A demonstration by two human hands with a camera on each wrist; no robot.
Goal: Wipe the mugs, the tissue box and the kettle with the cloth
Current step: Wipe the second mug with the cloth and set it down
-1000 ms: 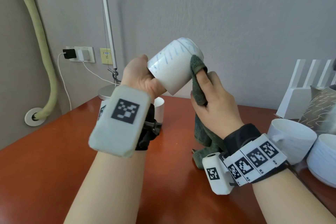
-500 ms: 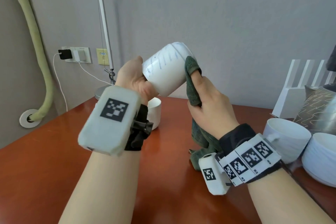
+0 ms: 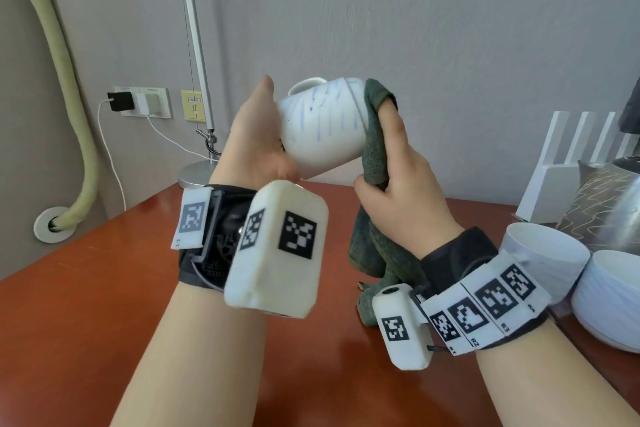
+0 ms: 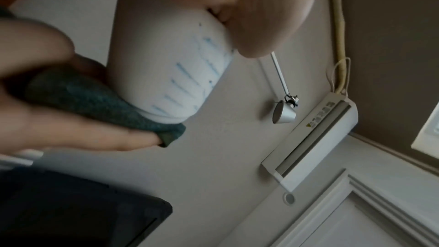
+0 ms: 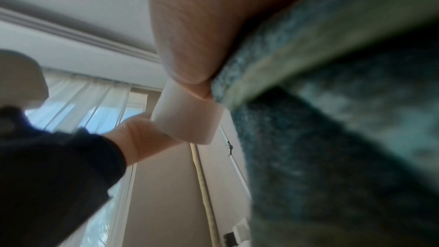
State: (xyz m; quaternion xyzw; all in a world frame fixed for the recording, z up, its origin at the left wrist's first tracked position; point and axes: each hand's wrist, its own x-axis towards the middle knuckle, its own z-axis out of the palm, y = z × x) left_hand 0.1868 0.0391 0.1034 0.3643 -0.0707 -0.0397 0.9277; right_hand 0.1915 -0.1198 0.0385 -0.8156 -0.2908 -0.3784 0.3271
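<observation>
The left hand [image 3: 256, 152] holds a white mug [image 3: 322, 130] on its side in the air, fingers curled round its mouth end, while the right hand [image 3: 401, 191] pinches the green cloth [image 3: 375, 149] and presses it with the fingers against the mug's base. I judge this mug is mid-wipe. Two more mugs [image 3: 543, 253] wait beyond the right wrist, with the kettle [image 3: 623, 218] just behind them; whether they are done cannot be told, and no tissue box is clearly seen. There is open air around the fingers, bare table [image 3: 86, 288] below them, and the crowded mugs sit near the table's right edge.
</observation>
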